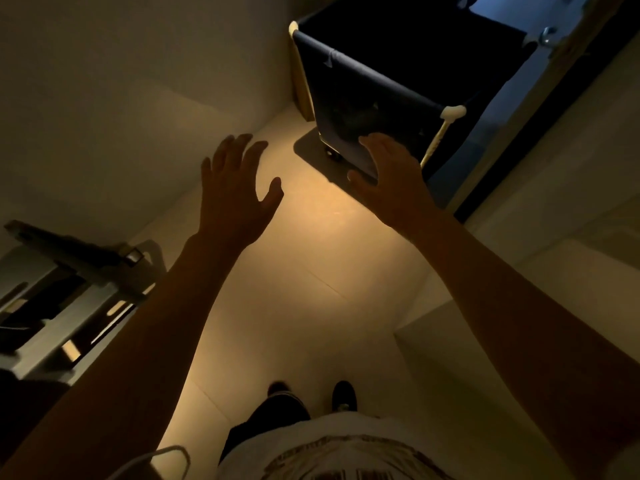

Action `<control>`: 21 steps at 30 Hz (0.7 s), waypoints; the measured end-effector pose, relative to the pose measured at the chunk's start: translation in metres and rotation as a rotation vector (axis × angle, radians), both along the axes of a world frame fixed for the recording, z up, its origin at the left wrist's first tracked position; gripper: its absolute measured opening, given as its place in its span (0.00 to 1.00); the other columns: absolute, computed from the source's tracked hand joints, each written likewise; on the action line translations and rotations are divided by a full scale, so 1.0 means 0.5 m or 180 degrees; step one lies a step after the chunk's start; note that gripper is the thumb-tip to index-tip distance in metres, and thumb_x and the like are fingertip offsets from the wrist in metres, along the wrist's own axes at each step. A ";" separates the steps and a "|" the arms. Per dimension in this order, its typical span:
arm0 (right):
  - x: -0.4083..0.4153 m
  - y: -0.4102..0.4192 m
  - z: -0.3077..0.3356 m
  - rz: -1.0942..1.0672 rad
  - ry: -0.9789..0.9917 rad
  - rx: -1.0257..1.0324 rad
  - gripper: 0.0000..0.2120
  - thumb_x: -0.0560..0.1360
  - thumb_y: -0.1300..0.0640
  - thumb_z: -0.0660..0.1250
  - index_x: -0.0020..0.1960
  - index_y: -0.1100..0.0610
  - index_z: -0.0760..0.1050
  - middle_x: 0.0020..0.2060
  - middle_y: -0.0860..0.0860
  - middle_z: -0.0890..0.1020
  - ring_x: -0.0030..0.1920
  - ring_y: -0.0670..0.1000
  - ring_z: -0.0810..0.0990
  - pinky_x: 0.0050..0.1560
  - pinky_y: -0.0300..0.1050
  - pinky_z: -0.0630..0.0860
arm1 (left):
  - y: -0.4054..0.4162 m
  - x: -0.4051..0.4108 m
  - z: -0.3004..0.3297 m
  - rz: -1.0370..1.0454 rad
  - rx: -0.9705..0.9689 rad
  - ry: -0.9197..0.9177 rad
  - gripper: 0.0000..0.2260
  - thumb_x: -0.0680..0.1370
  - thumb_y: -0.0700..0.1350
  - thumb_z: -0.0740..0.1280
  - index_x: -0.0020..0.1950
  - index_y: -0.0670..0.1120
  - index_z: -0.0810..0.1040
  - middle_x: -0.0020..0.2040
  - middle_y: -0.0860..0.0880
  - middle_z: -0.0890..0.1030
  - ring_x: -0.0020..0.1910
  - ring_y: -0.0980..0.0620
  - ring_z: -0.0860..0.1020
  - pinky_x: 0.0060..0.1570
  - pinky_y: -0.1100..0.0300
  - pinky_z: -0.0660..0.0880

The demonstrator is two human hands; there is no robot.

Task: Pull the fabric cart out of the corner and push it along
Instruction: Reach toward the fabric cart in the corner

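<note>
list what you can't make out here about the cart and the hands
Head view only:
- Inside of the fabric cart: too dark to see any contents.
- Cart's far side: cut off by the top edge.
- Wheels: one shows dimly; the right hand and shadow hide the rest.
- Left hand: blurred; open, holding nothing.
- Right hand touching the cart or only in front: cannot tell.

Dim pale walls (pixel 138 64), warm-lit tiled floor (pixel 311 271), metal stepladder (pixel 69 289) at left

Cart (pixel 374 98) in corner ahead; shelf unit (pixel 69 289) left.
</note>
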State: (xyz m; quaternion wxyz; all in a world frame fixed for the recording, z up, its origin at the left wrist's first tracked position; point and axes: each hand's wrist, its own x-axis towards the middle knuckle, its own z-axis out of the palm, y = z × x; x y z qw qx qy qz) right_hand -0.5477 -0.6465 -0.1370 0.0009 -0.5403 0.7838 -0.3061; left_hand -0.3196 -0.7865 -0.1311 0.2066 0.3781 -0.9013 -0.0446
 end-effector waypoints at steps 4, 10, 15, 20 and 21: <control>-0.032 -0.038 -0.012 -0.0194 0.0037 0.0081 0.26 0.78 0.44 0.65 0.71 0.58 0.71 0.67 0.55 0.77 0.67 0.54 0.76 0.66 0.49 0.74 | -0.062 -0.052 -0.013 -0.0175 0.0023 0.0031 0.28 0.80 0.60 0.58 0.77 0.48 0.65 0.79 0.44 0.66 0.80 0.42 0.60 0.76 0.36 0.61; -0.064 -0.113 -0.017 -0.0465 0.0100 0.0451 0.29 0.80 0.43 0.63 0.76 0.56 0.66 0.73 0.56 0.72 0.74 0.56 0.70 0.73 0.58 0.69 | -0.188 -0.126 -0.025 -0.0538 -0.0035 0.0165 0.27 0.80 0.61 0.58 0.76 0.49 0.66 0.78 0.45 0.67 0.79 0.44 0.62 0.75 0.39 0.63; -0.074 -0.200 0.003 -0.0759 0.0138 0.0450 0.28 0.80 0.44 0.63 0.75 0.57 0.67 0.73 0.56 0.72 0.74 0.56 0.70 0.73 0.57 0.68 | -0.315 -0.175 -0.010 -0.0826 -0.0082 0.0344 0.26 0.80 0.60 0.59 0.74 0.49 0.67 0.76 0.46 0.69 0.77 0.45 0.65 0.74 0.44 0.65; -0.075 -0.277 0.004 -0.1021 0.0047 0.0548 0.29 0.80 0.42 0.62 0.76 0.55 0.65 0.75 0.55 0.70 0.76 0.55 0.68 0.75 0.57 0.67 | -0.423 -0.213 -0.003 -0.1084 0.0000 0.0363 0.26 0.80 0.60 0.61 0.75 0.50 0.67 0.76 0.46 0.69 0.77 0.45 0.65 0.73 0.44 0.66; -0.074 -0.289 0.000 -0.1065 0.0031 0.0558 0.29 0.80 0.42 0.62 0.77 0.55 0.65 0.75 0.55 0.70 0.76 0.55 0.67 0.75 0.57 0.66 | -0.440 -0.219 -0.005 -0.1130 0.0027 0.0360 0.26 0.80 0.60 0.61 0.75 0.50 0.68 0.76 0.46 0.69 0.77 0.46 0.66 0.73 0.44 0.66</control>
